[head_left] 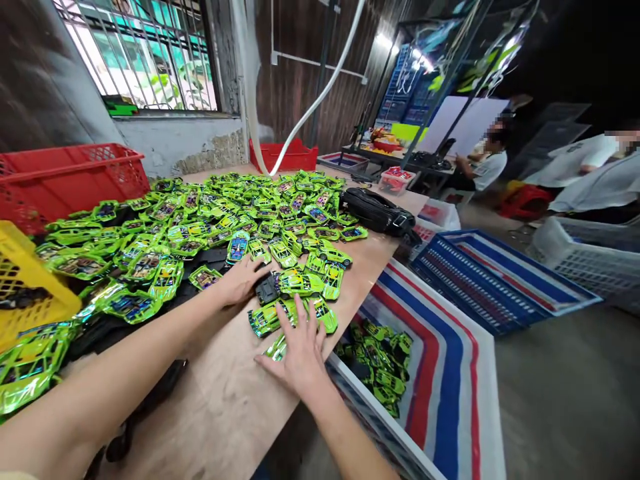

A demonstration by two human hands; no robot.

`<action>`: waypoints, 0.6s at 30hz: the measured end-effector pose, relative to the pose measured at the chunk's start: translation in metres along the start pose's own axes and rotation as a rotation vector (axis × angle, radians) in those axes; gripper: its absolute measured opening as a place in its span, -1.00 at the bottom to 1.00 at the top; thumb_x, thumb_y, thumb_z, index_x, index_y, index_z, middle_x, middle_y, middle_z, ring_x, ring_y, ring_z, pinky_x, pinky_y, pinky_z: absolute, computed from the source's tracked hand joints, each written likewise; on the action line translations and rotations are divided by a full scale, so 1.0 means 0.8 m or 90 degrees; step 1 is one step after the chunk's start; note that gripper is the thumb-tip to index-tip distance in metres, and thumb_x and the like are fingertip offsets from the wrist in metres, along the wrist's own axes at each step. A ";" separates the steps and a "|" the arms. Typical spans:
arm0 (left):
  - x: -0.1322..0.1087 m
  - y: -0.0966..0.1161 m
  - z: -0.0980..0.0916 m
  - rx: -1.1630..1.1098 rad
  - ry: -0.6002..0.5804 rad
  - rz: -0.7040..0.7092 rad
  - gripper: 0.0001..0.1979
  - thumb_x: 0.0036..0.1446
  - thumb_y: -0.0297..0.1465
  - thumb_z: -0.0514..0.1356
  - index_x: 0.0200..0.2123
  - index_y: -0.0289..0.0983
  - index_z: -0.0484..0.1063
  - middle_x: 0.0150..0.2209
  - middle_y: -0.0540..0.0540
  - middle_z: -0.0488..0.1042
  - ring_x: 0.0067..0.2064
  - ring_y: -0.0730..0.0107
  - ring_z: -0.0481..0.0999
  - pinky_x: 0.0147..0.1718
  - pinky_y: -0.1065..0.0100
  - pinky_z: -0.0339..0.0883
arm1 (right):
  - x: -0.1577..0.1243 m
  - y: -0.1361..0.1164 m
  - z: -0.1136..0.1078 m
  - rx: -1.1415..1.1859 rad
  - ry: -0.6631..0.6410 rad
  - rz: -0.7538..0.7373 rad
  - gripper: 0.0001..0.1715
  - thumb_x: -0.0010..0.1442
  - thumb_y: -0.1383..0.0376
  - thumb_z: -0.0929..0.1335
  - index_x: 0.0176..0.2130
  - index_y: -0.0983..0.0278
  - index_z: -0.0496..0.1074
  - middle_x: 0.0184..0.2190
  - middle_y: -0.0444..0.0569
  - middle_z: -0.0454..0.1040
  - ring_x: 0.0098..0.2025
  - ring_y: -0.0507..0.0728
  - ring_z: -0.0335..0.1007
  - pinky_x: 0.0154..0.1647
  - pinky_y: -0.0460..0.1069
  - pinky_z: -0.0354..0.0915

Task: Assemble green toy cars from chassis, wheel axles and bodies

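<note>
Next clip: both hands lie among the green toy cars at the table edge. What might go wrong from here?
1. The green toy cars at the right hand lie by the edge of the table; a push might send some past the striped bag to the floor.
2. The left hand rests where cars lie crowded, so a sweep may drag unwanted neighbours along.

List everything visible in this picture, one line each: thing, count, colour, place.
toy car shells: many, green, across the table
table: one, brown wood, centre
red crates: two, red, left and far end
yellow crate: one, yellow, near left
bag: one, black, table's right edge
striped sack: one, red-white-blue, beside table
basket: one, white, far right
people: two, white tops, seated right
left hand: one, open, on shells
right hand: one, flat on shells at edge
</note>
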State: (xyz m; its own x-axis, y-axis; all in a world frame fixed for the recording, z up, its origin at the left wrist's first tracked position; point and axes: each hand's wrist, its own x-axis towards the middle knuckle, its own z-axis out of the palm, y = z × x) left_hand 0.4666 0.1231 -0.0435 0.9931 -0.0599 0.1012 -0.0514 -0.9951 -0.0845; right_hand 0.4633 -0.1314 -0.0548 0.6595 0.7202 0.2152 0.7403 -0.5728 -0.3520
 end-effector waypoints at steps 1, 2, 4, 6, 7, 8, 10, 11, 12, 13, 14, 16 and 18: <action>0.003 0.008 0.001 -0.009 -0.012 0.025 -0.23 0.04 -0.35 0.19 0.34 -0.12 0.07 0.34 -0.26 0.12 0.23 -0.14 0.24 0.21 -0.06 0.03 | 0.003 0.008 -0.001 -0.018 -0.003 0.029 0.17 -0.09 -0.11 0.49 0.36 0.00 0.00 0.42 0.12 -0.16 0.39 0.63 -0.36 0.16 0.58 -0.10; 0.006 0.016 0.002 -0.015 -0.020 0.044 -0.27 0.06 -0.36 0.18 0.33 -0.09 0.11 0.34 -0.26 0.11 0.19 -0.14 0.28 0.19 -0.09 0.04 | 0.007 0.017 -0.005 -0.038 -0.006 0.055 0.14 -0.06 -0.07 0.49 0.36 0.01 0.01 0.41 0.13 -0.14 0.39 0.64 -0.35 0.15 0.59 -0.08; 0.015 0.037 0.003 -0.028 -0.009 0.054 -0.33 0.10 -0.35 0.15 0.31 -0.08 0.15 0.34 -0.27 0.08 0.15 -0.14 0.33 0.16 -0.12 0.08 | 0.014 0.040 -0.016 -0.068 -0.013 0.092 0.08 -0.02 -0.02 0.47 0.35 0.02 0.03 0.40 0.14 -0.10 0.38 0.64 -0.31 0.13 0.59 -0.02; 0.026 0.060 0.003 -0.052 0.001 0.050 -0.34 0.13 -0.37 0.12 0.32 -0.11 0.13 0.31 -0.30 0.12 0.12 -0.08 0.36 0.10 -0.03 0.19 | 0.015 0.068 -0.032 -0.080 -0.025 0.106 0.04 0.01 -0.02 0.45 0.35 0.02 0.04 0.39 0.13 -0.08 0.38 0.61 -0.27 0.09 0.57 0.07; 0.033 0.073 0.002 -0.065 0.004 0.052 -0.34 0.14 -0.36 0.11 0.33 -0.13 0.12 0.30 -0.33 0.14 0.12 -0.08 0.36 0.07 0.00 0.23 | 0.012 0.085 -0.039 -0.081 -0.031 0.110 0.02 0.02 -0.02 0.44 0.35 0.00 0.03 0.39 0.12 -0.06 0.37 0.59 -0.25 0.07 0.55 0.12; 0.040 0.087 0.001 -0.079 0.012 0.050 -0.34 0.14 -0.34 0.12 0.33 -0.14 0.11 0.29 -0.35 0.14 0.12 -0.09 0.35 0.05 0.00 0.24 | 0.008 0.103 -0.046 -0.081 -0.037 0.114 0.02 0.03 -0.03 0.43 0.35 -0.02 0.02 0.38 0.11 -0.04 0.37 0.57 -0.21 0.05 0.52 0.17; 0.055 0.122 -0.001 -0.104 0.027 0.065 -0.33 0.14 -0.26 0.15 0.32 -0.14 0.12 0.28 -0.36 0.14 0.12 -0.11 0.35 0.06 -0.02 0.24 | -0.005 0.147 -0.058 -0.081 -0.048 0.122 0.03 0.02 -0.02 0.42 0.36 -0.04 -0.01 0.37 0.11 -0.01 0.35 0.52 -0.12 0.02 0.45 0.26; 0.064 0.142 -0.002 -0.121 0.028 0.075 -0.33 0.15 -0.23 0.14 0.33 -0.14 0.11 0.26 -0.37 0.17 0.12 -0.11 0.35 0.06 -0.03 0.25 | -0.014 0.172 -0.063 -0.087 -0.052 0.126 0.04 0.01 0.00 0.42 0.36 -0.03 -0.01 0.36 0.12 0.02 0.35 0.50 -0.08 0.01 0.42 0.28; 0.073 0.165 -0.002 -0.138 0.015 0.078 -0.37 0.17 -0.26 0.12 0.32 -0.12 0.12 0.20 -0.36 0.24 0.06 -0.07 0.41 0.00 -0.01 0.30 | -0.023 0.199 -0.067 -0.098 -0.060 0.128 0.06 0.00 0.05 0.43 0.37 -0.01 -0.02 0.36 0.13 0.02 0.34 0.48 -0.05 0.02 0.39 0.30; 0.082 0.191 -0.002 -0.157 0.002 0.080 -0.40 0.20 -0.32 0.08 0.31 -0.11 0.12 0.15 -0.36 0.29 -0.01 -0.01 0.46 -0.07 0.03 0.35 | -0.033 0.226 -0.070 -0.121 -0.062 0.144 0.07 -0.04 0.11 0.45 0.36 0.00 0.02 0.36 0.14 0.03 0.34 0.47 -0.04 0.04 0.38 0.29; 0.090 0.218 0.000 -0.169 0.007 0.078 -0.38 0.19 -0.35 0.07 0.33 -0.12 0.09 0.14 -0.37 0.30 -0.02 -0.01 0.46 -0.11 0.05 0.37 | -0.042 0.254 -0.074 -0.148 -0.068 0.166 0.04 -0.07 0.20 0.45 0.34 0.01 0.08 0.36 0.13 0.02 0.35 0.46 -0.04 0.06 0.37 0.28; 0.104 0.270 0.005 -0.176 0.033 0.080 -0.35 0.16 -0.32 0.12 0.32 -0.19 0.09 0.21 -0.45 0.22 0.08 -0.11 0.39 -0.11 0.01 0.37 | -0.058 0.305 -0.085 -0.206 -0.105 0.270 -0.08 -0.08 0.33 0.41 0.27 0.05 0.23 0.35 0.14 0.07 0.33 0.44 0.04 0.04 0.37 0.29; 0.113 0.307 0.009 -0.206 0.061 0.122 -0.35 0.15 -0.25 0.15 0.29 -0.21 0.12 0.27 -0.42 0.16 0.10 -0.10 0.36 -0.10 0.02 0.38 | -0.061 0.340 -0.100 -0.259 -0.113 0.426 -0.25 -0.01 0.35 0.36 0.20 0.14 0.34 0.30 0.21 0.15 0.28 0.51 0.11 -0.03 0.44 0.31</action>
State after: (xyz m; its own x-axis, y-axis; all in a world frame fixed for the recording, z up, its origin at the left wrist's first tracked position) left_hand 0.5446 -0.1264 -0.0619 0.9488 -0.2387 0.2070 -0.2807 -0.9375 0.2054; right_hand 0.6425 -0.3535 -0.0879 0.9751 0.2055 -0.0836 0.2072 -0.9782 0.0118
